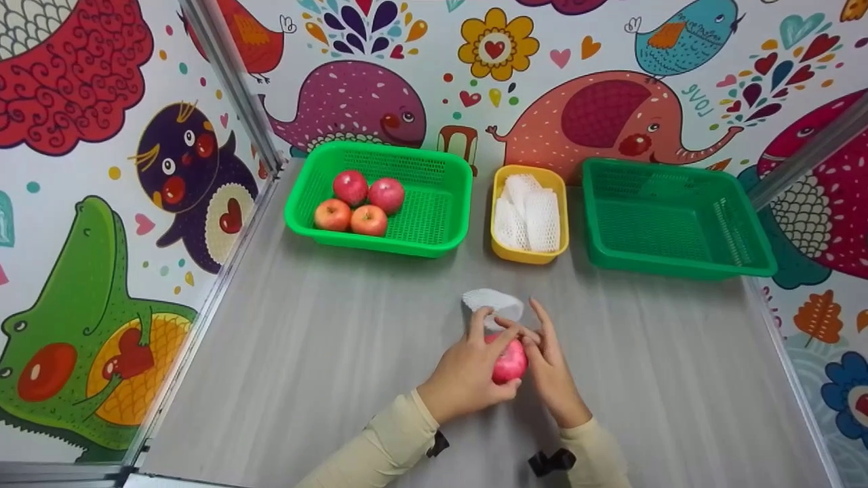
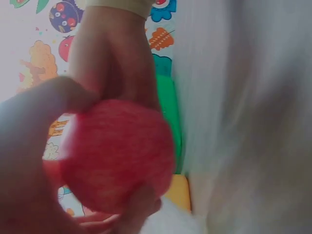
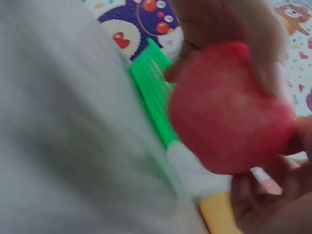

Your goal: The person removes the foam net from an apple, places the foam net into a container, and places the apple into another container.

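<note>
A pinkish-red apple is held low over the table in front of me. My left hand grips it from the left, with thumb and fingers spread around its sides. On the other side, my right hand has its curled fingertips against the apple, and one finger points up and away in the head view. Just beyond the hands lies a white foam net sleeve, partly covered by the left fingers. In the left wrist view, the apple hides part of the right hand.
A bright green basket at the back left holds several apples. Next to it stands a yellow basket with white foam sleeves. A dark green basket occupies the back right. Printed walls surround the grey table.
</note>
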`<state>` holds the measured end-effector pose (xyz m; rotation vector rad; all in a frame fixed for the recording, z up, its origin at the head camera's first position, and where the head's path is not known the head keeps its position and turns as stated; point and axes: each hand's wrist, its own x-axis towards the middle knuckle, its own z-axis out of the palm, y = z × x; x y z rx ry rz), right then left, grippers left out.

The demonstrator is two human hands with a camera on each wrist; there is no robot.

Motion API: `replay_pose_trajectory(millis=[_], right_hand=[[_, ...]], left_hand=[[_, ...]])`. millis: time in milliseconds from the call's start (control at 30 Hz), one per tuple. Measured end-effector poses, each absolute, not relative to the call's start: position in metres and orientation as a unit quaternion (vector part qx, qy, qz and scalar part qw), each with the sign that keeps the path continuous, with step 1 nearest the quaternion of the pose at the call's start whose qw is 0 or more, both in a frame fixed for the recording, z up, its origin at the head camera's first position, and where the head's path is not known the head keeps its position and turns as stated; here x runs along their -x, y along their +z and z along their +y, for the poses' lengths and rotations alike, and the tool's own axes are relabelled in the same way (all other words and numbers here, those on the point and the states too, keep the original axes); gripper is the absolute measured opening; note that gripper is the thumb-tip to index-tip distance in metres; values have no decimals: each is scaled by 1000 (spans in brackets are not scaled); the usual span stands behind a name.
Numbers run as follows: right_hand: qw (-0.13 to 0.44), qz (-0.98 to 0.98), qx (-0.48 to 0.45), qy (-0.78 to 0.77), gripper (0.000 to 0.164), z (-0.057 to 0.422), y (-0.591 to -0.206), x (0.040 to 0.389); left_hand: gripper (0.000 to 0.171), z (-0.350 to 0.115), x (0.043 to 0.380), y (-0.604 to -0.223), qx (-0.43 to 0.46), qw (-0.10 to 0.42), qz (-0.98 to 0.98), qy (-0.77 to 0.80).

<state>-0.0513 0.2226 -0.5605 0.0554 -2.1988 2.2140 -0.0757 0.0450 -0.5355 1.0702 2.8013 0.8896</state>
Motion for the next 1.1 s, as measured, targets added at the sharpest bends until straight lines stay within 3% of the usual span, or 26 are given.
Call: replay_pose_trajectory(millis=[167, 400, 500, 667, 800, 967, 1100], right_hand=[[36, -710, 2, 704, 54, 220, -568, 43], [111, -722, 105, 675, 26, 224, -586, 40], [81, -727, 137, 668, 21, 222, -591, 37], [-32, -751, 117, 649, 22, 216, -599, 31], [-63, -758, 86, 644, 28, 212, -603, 28], [-17, -643, 75, 762, 34, 208, -594, 31], [21, -525, 46, 850, 35, 209, -585, 33]], left_hand=[[77, 40, 78, -543, -320, 31, 900, 294], [68, 29, 79, -553, -328, 80, 918, 210], [71, 31, 76, -553, -343, 110, 916, 177], [83, 35, 77, -549, -319, 134, 927, 141], [87, 35, 80, -547, -309, 120, 936, 117], [88, 34, 77, -543, -311, 83, 936, 142], [87, 33, 71, -534, -313, 25, 929, 197]])
